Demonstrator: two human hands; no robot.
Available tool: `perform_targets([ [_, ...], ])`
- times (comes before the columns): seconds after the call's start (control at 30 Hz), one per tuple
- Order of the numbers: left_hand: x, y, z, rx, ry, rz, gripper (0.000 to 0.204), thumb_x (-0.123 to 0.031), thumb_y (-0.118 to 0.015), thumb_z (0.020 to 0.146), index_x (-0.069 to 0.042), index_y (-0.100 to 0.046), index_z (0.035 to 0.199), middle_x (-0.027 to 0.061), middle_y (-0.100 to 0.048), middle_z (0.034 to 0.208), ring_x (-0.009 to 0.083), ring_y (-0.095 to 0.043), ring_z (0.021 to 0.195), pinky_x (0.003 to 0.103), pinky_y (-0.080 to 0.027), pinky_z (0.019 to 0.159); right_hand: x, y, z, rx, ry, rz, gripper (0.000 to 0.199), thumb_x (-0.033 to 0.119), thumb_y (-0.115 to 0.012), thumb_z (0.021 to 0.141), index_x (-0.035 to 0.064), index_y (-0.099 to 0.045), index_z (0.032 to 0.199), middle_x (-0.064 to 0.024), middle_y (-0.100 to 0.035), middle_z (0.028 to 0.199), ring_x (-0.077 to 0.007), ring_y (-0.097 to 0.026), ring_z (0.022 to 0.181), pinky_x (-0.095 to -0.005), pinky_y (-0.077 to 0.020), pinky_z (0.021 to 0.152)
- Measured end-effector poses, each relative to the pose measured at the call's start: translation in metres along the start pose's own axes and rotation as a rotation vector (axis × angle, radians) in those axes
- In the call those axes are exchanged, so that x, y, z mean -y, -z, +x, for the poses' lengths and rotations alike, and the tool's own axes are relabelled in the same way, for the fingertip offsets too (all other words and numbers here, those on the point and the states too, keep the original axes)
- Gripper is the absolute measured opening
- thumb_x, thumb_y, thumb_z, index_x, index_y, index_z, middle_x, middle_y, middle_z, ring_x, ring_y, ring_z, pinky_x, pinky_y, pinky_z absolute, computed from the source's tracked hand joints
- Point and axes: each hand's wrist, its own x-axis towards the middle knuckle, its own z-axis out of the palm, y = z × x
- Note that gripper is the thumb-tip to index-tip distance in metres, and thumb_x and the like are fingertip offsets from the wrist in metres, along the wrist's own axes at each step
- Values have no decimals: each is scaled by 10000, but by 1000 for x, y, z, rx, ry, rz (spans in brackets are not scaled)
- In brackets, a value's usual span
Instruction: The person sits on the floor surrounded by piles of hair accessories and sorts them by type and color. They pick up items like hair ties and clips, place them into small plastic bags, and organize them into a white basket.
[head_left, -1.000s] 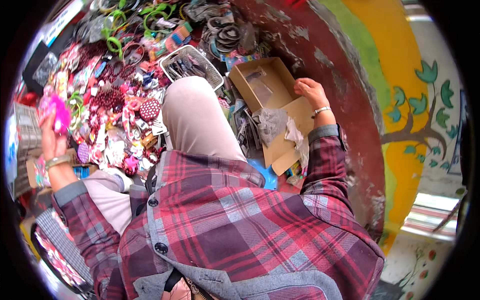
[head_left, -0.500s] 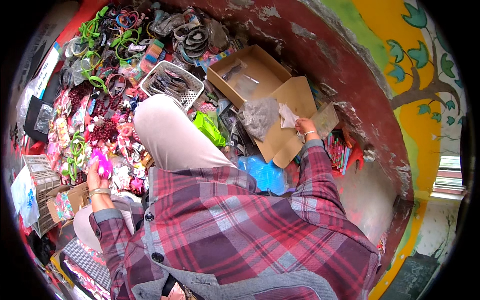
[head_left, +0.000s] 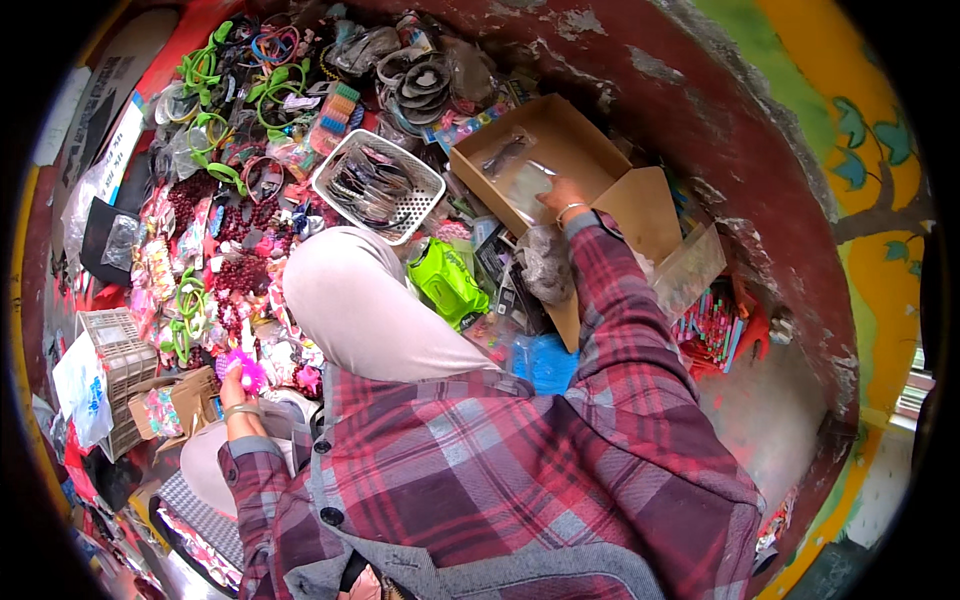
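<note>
A bright pink fluffy ball (head_left: 247, 371) is in my left hand (head_left: 236, 390), at the left beside my bent knee, with the fingers closed round it. My right hand (head_left: 563, 196) reaches into an open cardboard box (head_left: 585, 135). Its fingers pinch the edge of a clear plastic bag (head_left: 526, 190) lying in the box. Another small clear packet (head_left: 508, 152) with dark contents lies further left in there. A crumpled grey plastic bag (head_left: 545, 262) is beside my right forearm, which partly hides the box's flap (head_left: 640, 212).
A white basket (head_left: 432, 205) holds dark-handled items. Green headbands (head_left: 205, 130), dark red bead strands (head_left: 240, 275) and many accessories cover the left. Nearer lie a lime-green packet (head_left: 447, 283), a blue bag (head_left: 545, 360) and colourful pens (head_left: 712, 330). A peeling red wall (head_left: 690, 110) curves behind.
My right hand has moved from a white piece on the box's flap, leftward and away from me into the box. The left hand still holds the pink fluffy ball. The view has shifted.
</note>
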Motion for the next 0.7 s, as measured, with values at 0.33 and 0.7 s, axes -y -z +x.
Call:
perform_targets([
  [0.33,6,12,6,41,9,65,194,-109,-521,830,20,-554,971,102,-622,843,216,-625,712,324,-536,605,31,-49,20,169,-278,-110,466,280,-551,792,103,-447,1211,-113,-466,1246,-267,-439,1183,-444,-395,922],
  [0.7,21,32,32,28,-13,134,162,-109,-565,805,-11,-588,932,79,-618,822,178,-602,700,295,-505,611,40,-36,22,227,130,-370,235,181,-494,773,89,-689,869,-125,-651,934,-284,-625,900,-412,-493,753],
])
